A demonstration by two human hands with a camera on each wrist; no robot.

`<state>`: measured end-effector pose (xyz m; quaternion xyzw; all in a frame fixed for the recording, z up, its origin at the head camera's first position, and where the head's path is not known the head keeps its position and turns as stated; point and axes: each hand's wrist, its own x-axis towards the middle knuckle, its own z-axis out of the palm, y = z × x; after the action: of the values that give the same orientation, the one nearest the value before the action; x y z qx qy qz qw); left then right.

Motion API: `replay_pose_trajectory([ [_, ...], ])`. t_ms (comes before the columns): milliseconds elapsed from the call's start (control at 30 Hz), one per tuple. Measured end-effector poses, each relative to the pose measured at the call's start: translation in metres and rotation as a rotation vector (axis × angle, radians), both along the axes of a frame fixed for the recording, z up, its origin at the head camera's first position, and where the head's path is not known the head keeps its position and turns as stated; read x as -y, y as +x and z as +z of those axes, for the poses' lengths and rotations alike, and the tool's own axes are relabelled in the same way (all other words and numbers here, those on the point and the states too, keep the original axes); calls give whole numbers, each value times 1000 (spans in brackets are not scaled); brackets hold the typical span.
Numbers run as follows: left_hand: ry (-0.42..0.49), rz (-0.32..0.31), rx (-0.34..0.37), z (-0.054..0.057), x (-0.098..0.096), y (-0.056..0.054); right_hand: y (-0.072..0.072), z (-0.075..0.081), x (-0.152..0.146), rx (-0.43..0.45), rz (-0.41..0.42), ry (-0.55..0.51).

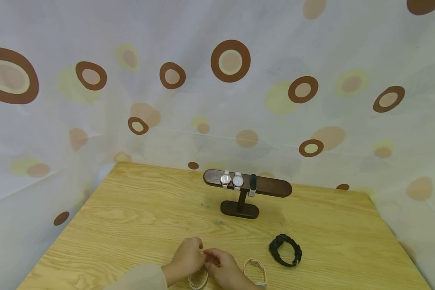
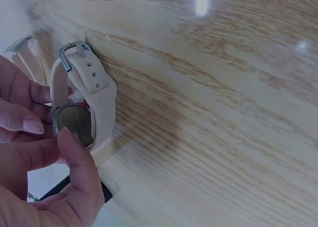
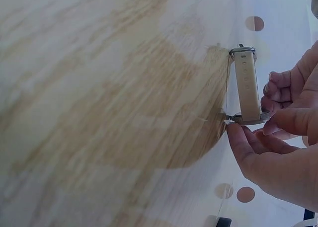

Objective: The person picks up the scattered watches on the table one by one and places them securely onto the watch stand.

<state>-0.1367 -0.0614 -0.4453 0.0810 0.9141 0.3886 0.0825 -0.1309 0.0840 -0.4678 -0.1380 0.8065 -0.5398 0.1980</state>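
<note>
Nearest, at the bottom centre of the head view, a beige watch [image 2: 75, 120] sits between 2 hands, its strap bent into a loop with a metal buckle opposite the round case. The left hand [image 1: 187, 257], below a cream sleeve [image 1: 142, 278], pinches the edge of the case between thumb and finger; the right hand [image 1: 225, 270], just beside it, pinches the case too. How the remaining fingers of each press together, I cannot fully tell. Right of the hands, near the bottom edge, a second pale watch [image 1: 261, 284] rests on the wooden table [image 1: 130, 217]. Farther up and to the right lies a black watch [image 1: 276, 245], its strap curved into a ring. Beyond, right of centre, a dark stand [image 1: 273, 187] bears 2 white-strapped watches [image 1: 237, 181] and 1 fitness band [image 1: 253, 182]. A spotted curtain [image 1: 199, 32] fills the upper frame.
</note>
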Motion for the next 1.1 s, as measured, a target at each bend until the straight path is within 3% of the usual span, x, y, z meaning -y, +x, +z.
replay_pose_trajectory([
  [167, 27, 4, -2, 0, -1, 1, 0, -2, -1, 7, -7, -16],
  [433, 179, 17, 53, -4, 0, -3, 0, -3, -5, -4, -31, -53],
  [700, 371, -24, 141, -6, 2, -8, -6, -4, -14, 108, -138, -145],
  [800, 420, -49, 134, -7, 1, -11, -8, -2, -17, 155, -179, -175],
  [1100, 535, -156, 58, -8, -3, -22, -14, 10, -27, 168, -272, -264],
])
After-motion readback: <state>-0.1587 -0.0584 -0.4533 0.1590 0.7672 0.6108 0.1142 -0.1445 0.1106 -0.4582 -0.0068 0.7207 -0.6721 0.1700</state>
